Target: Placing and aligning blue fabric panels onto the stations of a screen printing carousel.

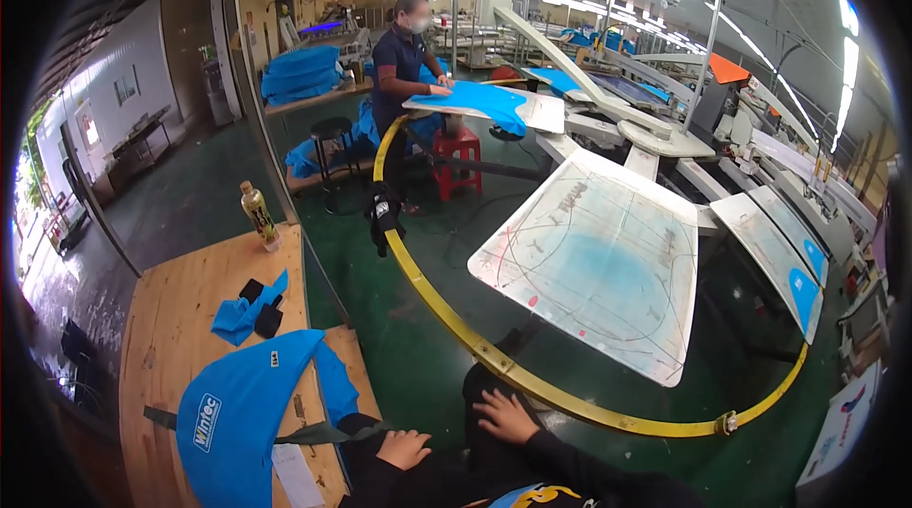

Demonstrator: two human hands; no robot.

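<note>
My left hand (405,449) lies over my lap beside the wooden table, fingers stretched out and nothing held. Palm down on my dark-clothed leg, my right hand (508,416) has its fingers spread and also holds nothing. Closest to the left hand is a dark grey-green strip (332,431) that reaches across the table's edge. A bright blue fabric piece (242,399) with a white printed mark drapes over the table (157,318). In front of me, past a yellow curved rail (442,321), is a white printing pallet (608,266) with a faded blue stain and drawn lines.
Across the rail a masked co-worker (394,62) has both hands on blue fabric (480,102) lying on another pallet. A bottle (258,214) and small blue and black scraps (249,315) sit on my table. A red stool (458,164) stands beyond the rail.
</note>
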